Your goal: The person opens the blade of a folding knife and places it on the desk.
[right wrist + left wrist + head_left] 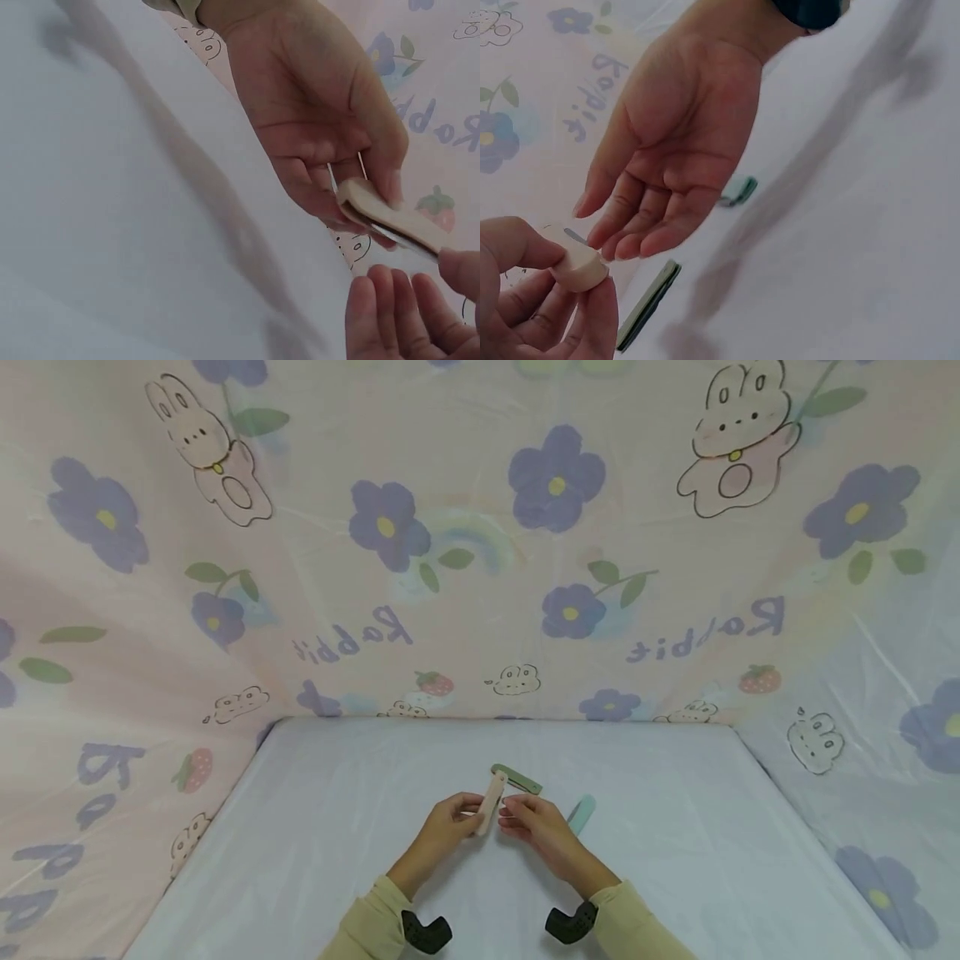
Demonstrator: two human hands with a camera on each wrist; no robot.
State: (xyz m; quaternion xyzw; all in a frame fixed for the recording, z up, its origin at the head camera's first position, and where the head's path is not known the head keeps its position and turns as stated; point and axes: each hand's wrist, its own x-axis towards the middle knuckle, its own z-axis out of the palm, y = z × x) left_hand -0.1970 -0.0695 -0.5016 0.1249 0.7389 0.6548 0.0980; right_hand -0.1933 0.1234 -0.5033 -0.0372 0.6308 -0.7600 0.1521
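Thumb and fingers of the left hand [448, 820] pinch a slim beige piece [492, 800], held over the white surface [337, 868] with its far end pointing away from the person. The right wrist view shows a dark, hollow edge on it and a pale, shiny strip [396, 238] along that edge. Just beside it is the right hand [542, 828], fingers loosely extended and thumb apart from them, gripping nothing; whether a fingertip touches the beige piece, I cannot tell. The step in hand looks like folding the strip out or in; which way is unclear. The next move would call for a firm left-hand hold while the right fingertips find purchase on the strip, wary of its edge in case it is sharp. Just beyond lies a green piece [517, 778]; a mint one [582, 812] lies partly hidden behind the right hand.
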